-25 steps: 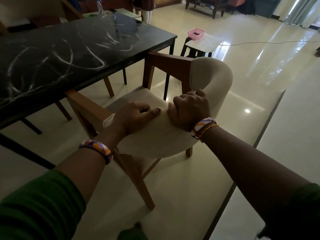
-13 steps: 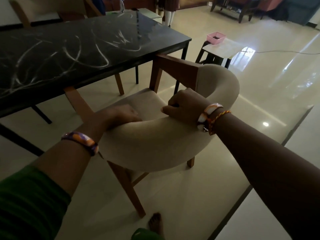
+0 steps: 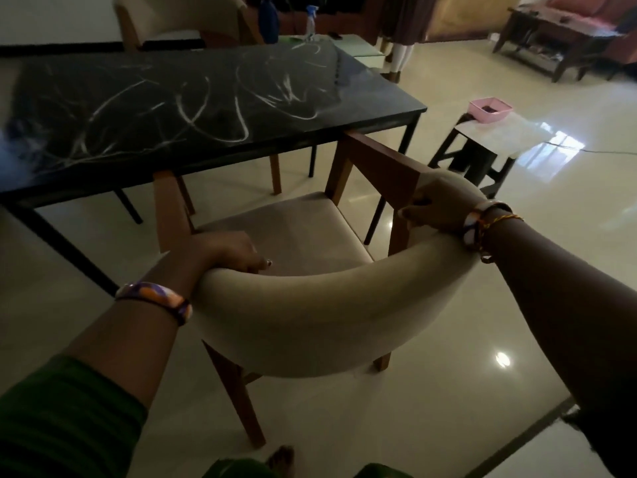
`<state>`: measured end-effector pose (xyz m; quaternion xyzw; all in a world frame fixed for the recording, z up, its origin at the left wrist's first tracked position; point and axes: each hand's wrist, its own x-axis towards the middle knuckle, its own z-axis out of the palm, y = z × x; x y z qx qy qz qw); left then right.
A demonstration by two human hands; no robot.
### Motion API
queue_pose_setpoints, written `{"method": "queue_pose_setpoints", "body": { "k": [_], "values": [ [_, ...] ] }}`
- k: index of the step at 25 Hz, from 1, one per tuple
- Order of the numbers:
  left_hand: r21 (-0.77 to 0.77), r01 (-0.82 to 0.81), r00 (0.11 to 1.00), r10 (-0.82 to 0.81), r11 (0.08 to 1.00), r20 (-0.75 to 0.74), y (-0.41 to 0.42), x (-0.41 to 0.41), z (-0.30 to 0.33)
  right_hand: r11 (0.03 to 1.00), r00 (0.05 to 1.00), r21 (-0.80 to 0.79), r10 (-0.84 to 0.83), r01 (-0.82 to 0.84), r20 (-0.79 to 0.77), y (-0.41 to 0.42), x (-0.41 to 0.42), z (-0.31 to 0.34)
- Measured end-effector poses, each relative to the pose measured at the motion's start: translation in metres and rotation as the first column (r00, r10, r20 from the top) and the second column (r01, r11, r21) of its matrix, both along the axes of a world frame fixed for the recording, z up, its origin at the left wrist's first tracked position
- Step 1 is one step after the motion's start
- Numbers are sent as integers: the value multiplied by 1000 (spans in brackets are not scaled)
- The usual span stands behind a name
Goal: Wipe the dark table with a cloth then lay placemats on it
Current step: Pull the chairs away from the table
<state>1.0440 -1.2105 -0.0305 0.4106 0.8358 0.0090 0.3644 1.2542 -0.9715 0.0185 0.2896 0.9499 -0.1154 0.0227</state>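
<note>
Both hands are grasping the curved backrest of the chair [image 3: 310,315] at centre frame: left hand [image 3: 231,251] curling over its left end, right hand [image 3: 434,205] its right. The dark table [image 3: 193,108] is filling the upper left; sliding the chair evenly should be keeping its wooden arms from knocking the table edge.

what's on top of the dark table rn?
Nothing lies on the dark table where it shows, only pale swirling streaks. A spray bottle stands at the far end; whether on this table cannot be told. No cloth or placemats visible.
</note>
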Motion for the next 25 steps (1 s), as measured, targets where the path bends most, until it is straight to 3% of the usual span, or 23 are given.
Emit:
{"method": "queue_pose_setpoints", "body": {
  "k": [2, 5, 9, 13, 18, 25],
  "values": [
    [58, -87, 996, 87, 995, -1, -3, 2, -1, 1000, 1000, 0, 21, -21, 5, 24, -2, 0],
    [213, -302, 949, 314, 929, -25, -8, 7, -1, 986, 999, -164, 32, -35, -19, 53, -2, -2],
    [441, -486, 759, 614, 755, -214, -9, 28, 8, 929, 979, -308, 201, -204, -41, 82, -11, -14],
    [384, -565, 651, 681, 730, -336, 8, 67, 19, 863, 934, -377, 356, -337, -20, 101, -26, -25],
    [482, -630, 506, 793, 608, -339, 20, 87, 23, 777, 875, -456, 484, -434, -8, 116, -52, -37],
    [432, -723, 472, 842, 539, -260, 20, 66, 18, 717, 850, -608, 512, -341, 126, 133, -87, -58]
  ]
}}
